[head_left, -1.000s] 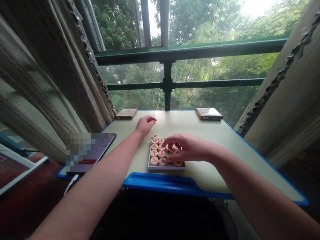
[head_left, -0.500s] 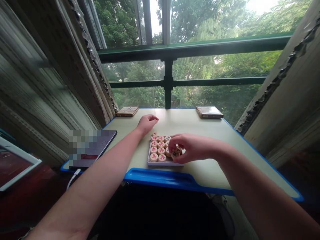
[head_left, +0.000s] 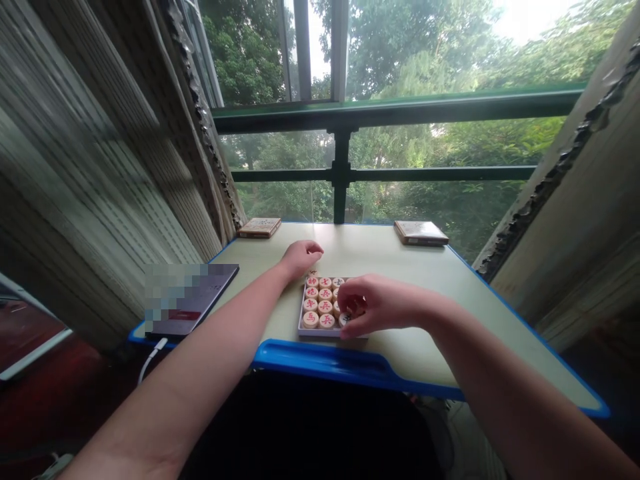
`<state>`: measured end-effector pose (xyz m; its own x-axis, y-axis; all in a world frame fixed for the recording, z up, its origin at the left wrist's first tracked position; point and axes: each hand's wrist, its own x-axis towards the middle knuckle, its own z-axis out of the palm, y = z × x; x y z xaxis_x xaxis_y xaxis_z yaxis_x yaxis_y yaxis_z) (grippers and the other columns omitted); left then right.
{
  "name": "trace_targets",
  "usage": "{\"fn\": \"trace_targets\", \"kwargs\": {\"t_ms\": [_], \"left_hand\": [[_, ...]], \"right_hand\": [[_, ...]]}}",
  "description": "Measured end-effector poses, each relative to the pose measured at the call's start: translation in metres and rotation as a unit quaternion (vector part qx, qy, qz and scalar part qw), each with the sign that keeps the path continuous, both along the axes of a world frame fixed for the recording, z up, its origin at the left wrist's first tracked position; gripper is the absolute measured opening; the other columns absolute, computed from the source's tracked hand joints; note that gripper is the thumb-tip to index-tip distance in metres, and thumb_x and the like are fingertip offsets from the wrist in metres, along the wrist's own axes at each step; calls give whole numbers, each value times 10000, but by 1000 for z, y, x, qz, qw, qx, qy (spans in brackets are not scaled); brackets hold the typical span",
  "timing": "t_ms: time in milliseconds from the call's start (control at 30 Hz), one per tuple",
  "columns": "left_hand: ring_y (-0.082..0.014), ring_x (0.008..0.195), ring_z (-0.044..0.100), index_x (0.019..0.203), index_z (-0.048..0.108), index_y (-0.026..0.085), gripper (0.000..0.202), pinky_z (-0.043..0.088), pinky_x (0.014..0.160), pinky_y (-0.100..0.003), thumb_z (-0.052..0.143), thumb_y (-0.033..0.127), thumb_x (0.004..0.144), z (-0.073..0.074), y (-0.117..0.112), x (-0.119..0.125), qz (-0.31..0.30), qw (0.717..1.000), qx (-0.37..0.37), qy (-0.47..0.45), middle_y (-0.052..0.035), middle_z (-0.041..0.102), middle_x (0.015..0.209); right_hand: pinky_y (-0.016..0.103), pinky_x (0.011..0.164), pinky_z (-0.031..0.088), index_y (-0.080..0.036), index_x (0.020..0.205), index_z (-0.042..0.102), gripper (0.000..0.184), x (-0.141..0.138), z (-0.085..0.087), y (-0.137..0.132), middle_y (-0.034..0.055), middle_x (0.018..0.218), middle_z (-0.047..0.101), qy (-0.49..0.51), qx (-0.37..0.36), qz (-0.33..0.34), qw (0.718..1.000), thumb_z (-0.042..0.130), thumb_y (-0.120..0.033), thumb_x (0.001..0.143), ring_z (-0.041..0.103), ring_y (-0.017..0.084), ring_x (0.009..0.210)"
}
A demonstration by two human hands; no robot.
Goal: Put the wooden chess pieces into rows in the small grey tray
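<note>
A shallow white tray (head_left: 301, 325) holds rows of round wooden Chinese chess pieces (head_left: 325, 307), with red characters in the left columns and darker ones farther right. My right hand (head_left: 383, 303) reaches over the tray's right side and covers several pieces. Its thumb and fingers are closed around a dark-lettered chess piece (head_left: 345, 319) in the front row, beside a red one. Beyond the tray's far left corner, my left hand (head_left: 301, 258) rests on the table, fingers curled together; whatever is under them is hidden. A small dark-lettered mark shows between that hand and the tray.
Two flat boxes, one at the far left (head_left: 260, 227) and one at the far right (head_left: 421, 233), lie on the pale table (head_left: 480, 320). A dark tablet-like device (head_left: 213, 293) with a white cable (head_left: 150, 360) sits at left. Curtains flank the window.
My right hand has lowered the dark-lettered chess piece from above the tray into the front row. My left hand keeps its place on the table. The view has shifted slightly.
</note>
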<state>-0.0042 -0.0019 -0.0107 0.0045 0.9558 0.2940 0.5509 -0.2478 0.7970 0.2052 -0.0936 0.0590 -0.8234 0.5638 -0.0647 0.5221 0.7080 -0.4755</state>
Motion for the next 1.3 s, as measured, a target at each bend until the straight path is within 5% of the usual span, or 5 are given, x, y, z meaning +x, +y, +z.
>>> {"fn": "trace_targets", "kwargs": {"t_ms": [400,1300], "left_hand": [[-212,930,588,872,698,140,344,419,874,-322,720,313,576,12,-5,-13,-113,980,-152,-52,-85,680,945],[-210,912,599,827,702,164,262,418,886,-329,626,247,590,8,-3,-14,-94,985,-146,9,-62,693,923]], "right_hand": [[199,527,327,-165,808,623,276,-4,-4,-1,-11,729,601,-4,11,-5,1000,723,-360,640,488,92,606],[189,501,297,-201,897,686,254,-1,1,-6,-31,647,572,-39,24,-31,998,611,-229,656,438,62,515]]}}
